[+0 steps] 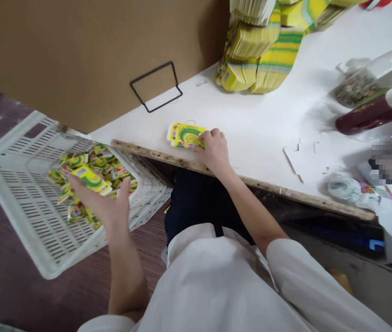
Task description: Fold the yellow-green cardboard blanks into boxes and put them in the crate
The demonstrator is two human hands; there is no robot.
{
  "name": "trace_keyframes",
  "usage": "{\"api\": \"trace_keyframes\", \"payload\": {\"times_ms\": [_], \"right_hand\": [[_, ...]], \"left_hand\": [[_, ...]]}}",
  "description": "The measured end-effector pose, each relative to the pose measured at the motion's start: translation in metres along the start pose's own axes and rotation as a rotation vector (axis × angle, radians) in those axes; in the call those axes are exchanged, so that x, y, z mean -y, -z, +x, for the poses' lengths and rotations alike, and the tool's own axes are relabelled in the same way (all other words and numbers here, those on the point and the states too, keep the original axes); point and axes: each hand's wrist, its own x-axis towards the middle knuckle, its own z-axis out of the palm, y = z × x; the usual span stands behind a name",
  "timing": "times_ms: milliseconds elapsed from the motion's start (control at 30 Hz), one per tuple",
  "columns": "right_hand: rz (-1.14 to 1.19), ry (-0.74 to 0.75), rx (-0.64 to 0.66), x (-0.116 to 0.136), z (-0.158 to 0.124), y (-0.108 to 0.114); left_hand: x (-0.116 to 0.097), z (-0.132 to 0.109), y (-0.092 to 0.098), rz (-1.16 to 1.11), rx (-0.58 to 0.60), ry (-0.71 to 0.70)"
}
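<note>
My left hand [104, 203] is over the white plastic basket [26, 203], thumb and fingers spread apart. Just beyond its fingers is a small yellow-and-green printed box [92, 179]; whether it lies on the pile or is in the air, I cannot tell. Many similar yellow-green packs [78, 213] fill part of the basket. On the white table, my right hand [215, 146] has its fingers closed on the right end of a flat yellow-green carton [186, 134], which lies near the front edge.
Bundled stacks of yellow-green flat cartons [265, 60] stand at the back. A large brown cardboard box [95, 50] and a black wire stand [156, 87] are at the left. A maroon cup [365, 115], a clear jar [358, 87] and plastic wrapping [346, 188] lie at the right.
</note>
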Motion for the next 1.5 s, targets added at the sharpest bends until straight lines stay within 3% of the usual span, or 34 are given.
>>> {"api": "trace_keyframes", "payload": {"times_ms": [167, 333, 733, 933, 1100, 1200, 1333, 1500], "right_hand": [[-0.020, 0.056, -0.072, -0.007, 0.000, -0.010], [-0.016, 0.022, 0.005, -0.001, -0.002, -0.004], [-0.017, -0.037, -0.081, -0.008, 0.004, -0.008], [0.109, -0.017, -0.047, -0.007, 0.002, -0.003], [0.355, 0.011, -0.088, 0.005, -0.013, 0.017], [0.574, 0.156, 0.039, 0.025, -0.036, 0.023], [0.743, 0.278, 0.282, 0.048, -0.067, 0.017], [0.789, 0.282, 0.375, 0.052, -0.081, 0.014]], "left_hand": [[-0.021, -0.029, -0.027, -0.174, 0.268, 0.013], [-0.039, -0.037, -0.042, -0.316, 0.429, -0.064], [-0.042, -0.046, -0.047, -0.393, 0.543, -0.010], [-0.053, -0.046, -0.051, -0.438, 0.578, 0.002], [-0.057, -0.047, -0.061, -0.651, 0.710, 0.091], [-0.068, -0.043, -0.068, -0.806, 0.647, 0.146], [-0.089, -0.032, -0.070, -0.799, 0.466, 0.242], [-0.103, -0.033, -0.068, -1.252, 0.307, 0.326]]}}
